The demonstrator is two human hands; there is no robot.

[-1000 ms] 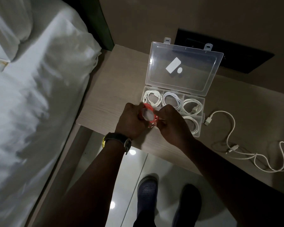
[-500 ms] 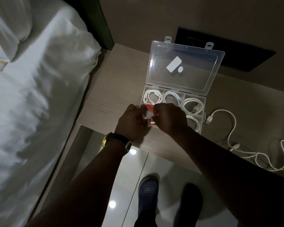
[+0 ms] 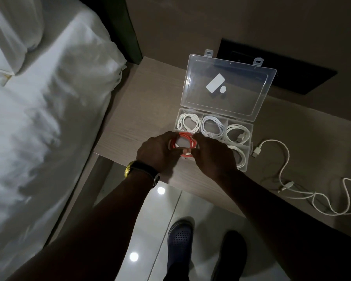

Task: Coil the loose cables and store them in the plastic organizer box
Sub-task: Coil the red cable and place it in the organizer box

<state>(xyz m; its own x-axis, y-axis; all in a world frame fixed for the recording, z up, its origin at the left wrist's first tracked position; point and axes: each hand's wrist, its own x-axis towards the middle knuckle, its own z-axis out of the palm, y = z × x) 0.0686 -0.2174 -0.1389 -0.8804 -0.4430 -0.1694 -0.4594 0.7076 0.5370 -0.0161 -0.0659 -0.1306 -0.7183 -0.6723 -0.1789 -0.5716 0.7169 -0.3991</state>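
A clear plastic organizer box (image 3: 250, 126) stands on the wooden side table (image 3: 142, 110) with its lid (image 3: 229, 88) swung up. Coiled white cables (image 3: 236, 133) fill the three back compartments and the front right one. My left hand (image 3: 157, 152) and my right hand (image 3: 213, 154) both grip a coiled red cable (image 3: 184, 138) over the front left compartment. My fingers hide the lower part of the coil. To the right of the box, a loose white cable (image 3: 282, 165) sprawls over the table.
A bed with white sheets (image 3: 39, 122) fills the left side, right beside the table. A dark panel (image 3: 282, 67) is set in the wall behind the box. Below the table edge are glossy floor tiles and my two dark shoes (image 3: 180, 236).
Both hands have carried the red coil a little forward and down, from above the table's front edge to over the box's front left compartment.
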